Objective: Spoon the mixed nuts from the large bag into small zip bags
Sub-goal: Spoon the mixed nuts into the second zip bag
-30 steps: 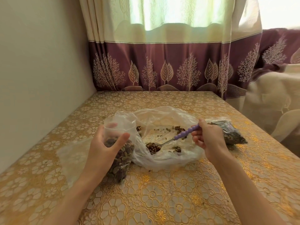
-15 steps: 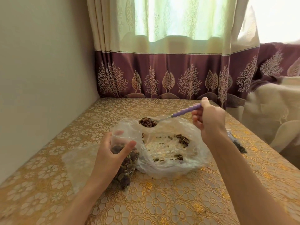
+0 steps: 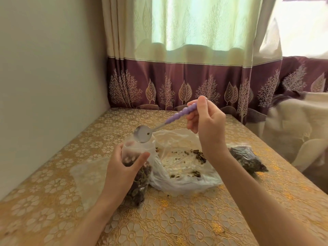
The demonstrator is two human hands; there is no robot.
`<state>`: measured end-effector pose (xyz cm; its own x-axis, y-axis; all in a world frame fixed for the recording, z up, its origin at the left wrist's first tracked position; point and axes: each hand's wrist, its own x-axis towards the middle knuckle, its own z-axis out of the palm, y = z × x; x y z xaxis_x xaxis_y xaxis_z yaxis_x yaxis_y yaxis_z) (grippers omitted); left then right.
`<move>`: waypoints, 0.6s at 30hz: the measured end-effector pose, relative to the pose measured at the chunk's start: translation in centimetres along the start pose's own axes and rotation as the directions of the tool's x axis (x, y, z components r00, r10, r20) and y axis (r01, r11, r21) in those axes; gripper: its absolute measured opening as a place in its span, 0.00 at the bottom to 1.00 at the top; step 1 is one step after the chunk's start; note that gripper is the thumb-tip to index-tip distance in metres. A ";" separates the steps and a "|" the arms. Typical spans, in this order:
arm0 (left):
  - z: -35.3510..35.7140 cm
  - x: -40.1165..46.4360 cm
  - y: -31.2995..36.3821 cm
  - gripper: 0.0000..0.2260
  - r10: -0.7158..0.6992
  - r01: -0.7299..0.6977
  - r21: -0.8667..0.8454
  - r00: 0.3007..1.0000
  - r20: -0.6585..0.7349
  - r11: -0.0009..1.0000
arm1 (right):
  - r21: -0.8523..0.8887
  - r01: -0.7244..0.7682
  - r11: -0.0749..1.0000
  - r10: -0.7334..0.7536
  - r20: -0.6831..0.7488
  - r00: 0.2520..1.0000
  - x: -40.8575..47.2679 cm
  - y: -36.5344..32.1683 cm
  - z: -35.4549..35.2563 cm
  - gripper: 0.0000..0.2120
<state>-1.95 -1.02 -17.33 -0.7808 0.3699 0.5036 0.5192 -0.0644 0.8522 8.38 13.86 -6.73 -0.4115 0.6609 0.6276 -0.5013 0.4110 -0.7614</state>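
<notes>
two hands busy, right fingers pinching spoon, left fingers wrapping small zip bag

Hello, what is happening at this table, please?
A person is portioning mixed nuts. The left hand holds a small zip bag, partly filled, upright on the table. The right hand tips a purple-handled spoon, nearly empty, over its mouth. The large bag lies open with few nuts inside. Another filled bag lies at right.

Glossy metal spoon bowl, clear plastic zip bag, embossed tablecloth.
</notes>
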 end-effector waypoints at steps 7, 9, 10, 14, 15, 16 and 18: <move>-0.3 0.3 -0.3 0.26 0.054 -0.053 0.029 0.998 -0.037 0.998 | 0.102 -0.199 0.975 0.216 -0.206 0.954 -0.5 3.0 -3.8 0.20; -0.3 0.2 -0.2 0.25 0.063 -0.062 0.033 0.997 -0.040 0.998 | 0.015 -0.266 0.964 0.263 -0.217 0.940 -1.2 4.3 -4.8 0.18; -0.2 0.2 -0.1 0.25 0.065 -0.063 0.032 0.997 -0.039 0.997 | -0.036 -0.290 0.956 0.277 -0.206 0.939 -1.6 5.0 -5.2 0.17; -0.1 0.1 0.0 0.24 0.067 -0.066 0.034 0.997 -0.032 0.997 | -0.137 -0.312 0.940 0.305 -0.069 0.950 -2.9 6.6 -5.0 0.17; -0.1 0.1 0.1 0.24 0.068 -0.067 0.033 0.997 -0.034 0.997 | -0.142 -0.315 0.938 0.312 -0.044 0.949 -3.0 6.9 -4.7 0.17; -0.1 0.1 0.1 0.24 0.070 -0.068 0.035 0.997 -0.036 0.997 | -0.146 -0.318 0.937 0.317 -0.034 0.948 -3.1 7.1 -4.5 0.17; -0.1 0.1 0.2 0.25 0.068 -0.067 0.042 0.997 -0.041 0.997 | -0.166 -0.310 0.936 0.308 -0.038 0.951 -3.1 7.5 -3.9 0.16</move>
<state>-1.91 -1.06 -17.09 -0.7570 0.3265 0.5659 0.5840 -0.0501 0.8102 8.92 17.34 -15.04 -0.5170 0.7786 0.3556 -0.2153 0.2839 -0.9344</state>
